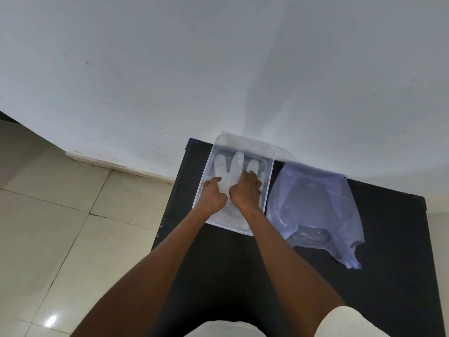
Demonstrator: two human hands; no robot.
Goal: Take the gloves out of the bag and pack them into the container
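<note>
A clear plastic container sits on the black table against the wall. A translucent white glove lies flat inside it, its fingers pointing toward the wall. My left hand and my right hand are both inside the container, side by side, pressing down on the glove's palm. Fingers of both hands are bent onto the glove. To the right of the container lies the pale bluish plastic bag, crumpled and flat, with something clear showing faintly through it.
The black table ends at its left edge near the container; beige floor tiles lie beyond it. A white wall stands right behind the container and the bag. A clear lid leans behind the container.
</note>
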